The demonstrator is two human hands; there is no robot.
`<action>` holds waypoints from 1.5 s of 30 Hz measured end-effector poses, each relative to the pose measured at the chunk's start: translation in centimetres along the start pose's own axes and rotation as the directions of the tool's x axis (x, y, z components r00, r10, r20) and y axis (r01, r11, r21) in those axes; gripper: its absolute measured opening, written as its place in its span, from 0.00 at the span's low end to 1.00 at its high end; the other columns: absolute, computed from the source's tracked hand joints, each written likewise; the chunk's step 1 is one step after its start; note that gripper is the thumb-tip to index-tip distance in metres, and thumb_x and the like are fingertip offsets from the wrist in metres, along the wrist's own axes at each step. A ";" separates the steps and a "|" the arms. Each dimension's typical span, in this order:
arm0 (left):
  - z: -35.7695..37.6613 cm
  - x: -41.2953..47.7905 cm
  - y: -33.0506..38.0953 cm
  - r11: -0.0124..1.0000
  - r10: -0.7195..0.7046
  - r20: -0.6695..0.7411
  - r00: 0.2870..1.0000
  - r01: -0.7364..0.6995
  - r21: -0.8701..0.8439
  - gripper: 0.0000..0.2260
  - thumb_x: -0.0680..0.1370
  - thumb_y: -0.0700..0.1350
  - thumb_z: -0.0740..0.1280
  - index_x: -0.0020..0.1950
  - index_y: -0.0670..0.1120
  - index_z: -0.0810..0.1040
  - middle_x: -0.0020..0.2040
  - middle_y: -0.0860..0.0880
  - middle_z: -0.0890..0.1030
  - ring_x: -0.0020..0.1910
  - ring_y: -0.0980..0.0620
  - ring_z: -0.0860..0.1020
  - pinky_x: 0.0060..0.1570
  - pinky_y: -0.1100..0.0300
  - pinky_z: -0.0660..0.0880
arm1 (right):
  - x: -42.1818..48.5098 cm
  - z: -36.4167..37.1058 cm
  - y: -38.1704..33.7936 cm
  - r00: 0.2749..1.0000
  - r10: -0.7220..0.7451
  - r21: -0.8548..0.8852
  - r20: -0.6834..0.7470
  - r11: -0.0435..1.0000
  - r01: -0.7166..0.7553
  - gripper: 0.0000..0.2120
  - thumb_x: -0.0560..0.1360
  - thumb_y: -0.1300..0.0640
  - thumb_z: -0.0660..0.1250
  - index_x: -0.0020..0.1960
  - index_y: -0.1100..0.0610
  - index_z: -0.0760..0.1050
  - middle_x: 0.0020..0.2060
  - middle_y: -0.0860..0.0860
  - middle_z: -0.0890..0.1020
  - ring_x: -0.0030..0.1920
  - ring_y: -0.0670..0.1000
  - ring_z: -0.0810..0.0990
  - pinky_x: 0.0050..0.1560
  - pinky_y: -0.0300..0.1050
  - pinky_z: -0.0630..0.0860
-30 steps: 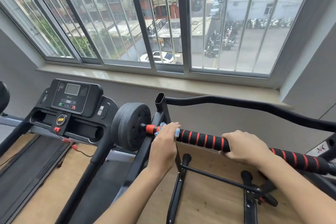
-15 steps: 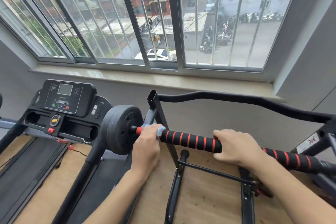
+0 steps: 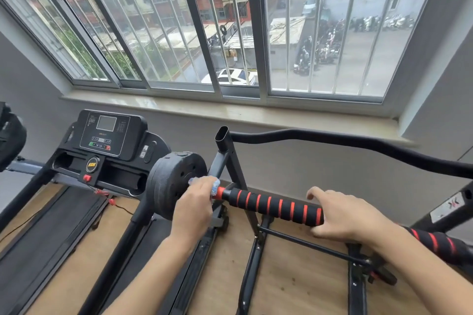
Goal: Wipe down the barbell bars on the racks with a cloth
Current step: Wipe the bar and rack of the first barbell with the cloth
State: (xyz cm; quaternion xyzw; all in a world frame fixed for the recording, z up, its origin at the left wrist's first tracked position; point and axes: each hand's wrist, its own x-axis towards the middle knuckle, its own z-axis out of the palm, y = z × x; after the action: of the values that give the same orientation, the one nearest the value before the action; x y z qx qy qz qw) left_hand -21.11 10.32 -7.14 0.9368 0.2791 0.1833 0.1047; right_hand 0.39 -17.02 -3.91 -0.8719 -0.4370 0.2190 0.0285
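A barbell bar (image 3: 273, 206) with black foam grip and red rings lies across a black rack (image 3: 231, 161), running from centre to lower right. A black weight plate (image 3: 174, 184) sits on its left end. My left hand (image 3: 197, 202) grips a light blue cloth (image 3: 215, 183) wrapped round the bar's left end, right against the plate. My right hand (image 3: 343, 217) grips the bar further right, fingers curled over it.
A black treadmill (image 3: 107, 140) stands at the left, its console facing me, close beside the weight plate. A curved black rack handle (image 3: 345, 140) crosses above the bar. Behind are a windowsill (image 3: 230, 110) and barred windows. The floor is wood.
My left hand has slid the cloth leftward along the bar, from the striped grip to the end beside the weight plate. My right hand stays gripping the bar.
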 end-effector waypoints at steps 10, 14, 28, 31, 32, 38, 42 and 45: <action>-0.1 -2.0 2.1 0.974 0.210 0.023 0.977 -0.207 -0.091 0.27 0.74 0.33 0.68 0.71 0.52 0.78 0.66 0.57 0.80 0.65 0.56 0.76 0.64 0.64 0.73 | -1.7 1.0 -1.1 0.992 -0.015 -0.056 -0.127 0.998 0.008 0.14 0.69 0.39 0.65 0.48 0.47 0.70 0.39 0.46 0.78 0.39 0.53 0.78 0.43 0.46 0.77; -1.5 -1.2 -0.8 0.998 0.063 0.052 0.997 -0.062 -0.012 0.24 0.75 0.45 0.75 0.68 0.62 0.76 0.63 0.64 0.77 0.62 0.61 0.77 0.55 0.60 0.79 | -2.4 1.2 -0.6 0.991 -0.038 -0.061 -0.127 0.998 0.031 0.15 0.70 0.39 0.64 0.46 0.48 0.66 0.38 0.46 0.75 0.39 0.55 0.75 0.41 0.47 0.73; -1.8 -2.8 4.1 0.988 0.014 0.132 0.991 0.007 -0.154 0.25 0.77 0.38 0.67 0.68 0.62 0.76 0.60 0.63 0.79 0.58 0.60 0.78 0.57 0.62 0.76 | -2.6 1.0 0.0 0.995 0.028 0.049 -0.097 0.999 -0.024 0.14 0.65 0.39 0.63 0.42 0.48 0.73 0.35 0.47 0.80 0.37 0.48 0.80 0.43 0.46 0.79; -3.3 -1.2 0.8 0.995 -0.077 0.159 0.984 0.067 0.069 0.13 0.77 0.52 0.72 0.59 0.59 0.75 0.50 0.59 0.78 0.49 0.53 0.80 0.44 0.54 0.77 | -2.8 1.1 -0.2 0.990 0.053 0.056 -0.128 0.997 -0.046 0.14 0.64 0.39 0.63 0.41 0.48 0.73 0.34 0.46 0.79 0.36 0.47 0.79 0.43 0.46 0.80; -3.3 -1.0 0.1 0.992 -0.088 0.157 0.984 0.073 0.104 0.12 0.77 0.52 0.73 0.57 0.57 0.74 0.49 0.57 0.78 0.48 0.52 0.80 0.43 0.54 0.76 | -2.8 1.2 -0.2 0.989 0.056 0.055 -0.136 0.997 -0.049 0.14 0.64 0.39 0.63 0.41 0.48 0.73 0.34 0.46 0.79 0.36 0.47 0.79 0.43 0.46 0.80; -0.6 -2.5 4.5 0.949 -0.094 0.080 0.992 0.114 -0.295 0.15 0.75 0.40 0.64 0.58 0.50 0.82 0.49 0.56 0.79 0.50 0.49 0.78 0.51 0.56 0.76 | -3.0 0.8 -1.2 0.992 0.092 -0.016 -0.092 0.995 -0.094 0.13 0.65 0.40 0.65 0.41 0.48 0.71 0.34 0.45 0.78 0.37 0.49 0.79 0.43 0.47 0.80; -1.7 -3.0 6.5 0.884 -0.138 0.070 0.988 0.155 -0.442 0.16 0.82 0.40 0.60 0.60 0.54 0.84 0.46 0.57 0.83 0.46 0.52 0.80 0.47 0.57 0.76 | -3.9 0.8 -2.2 0.984 0.127 -0.098 -0.128 0.985 -0.140 0.14 0.67 0.40 0.63 0.44 0.49 0.69 0.35 0.46 0.78 0.38 0.52 0.79 0.42 0.47 0.77; -3.7 -4.6 6.4 0.747 -0.213 0.132 0.968 0.248 -0.616 0.16 0.85 0.39 0.60 0.54 0.58 0.84 0.38 0.58 0.84 0.37 0.59 0.81 0.37 0.61 0.76 | -4.5 1.0 -2.9 0.976 0.154 -0.115 -0.155 0.978 -0.173 0.14 0.69 0.41 0.65 0.51 0.46 0.70 0.44 0.45 0.79 0.47 0.51 0.80 0.46 0.48 0.77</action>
State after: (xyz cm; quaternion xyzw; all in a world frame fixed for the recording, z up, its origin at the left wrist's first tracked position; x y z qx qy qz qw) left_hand -23.07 2.82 -3.22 0.8108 0.3124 0.2262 0.4403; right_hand -4.56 -18.84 -2.50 -0.9186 -0.3736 0.1282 -0.0139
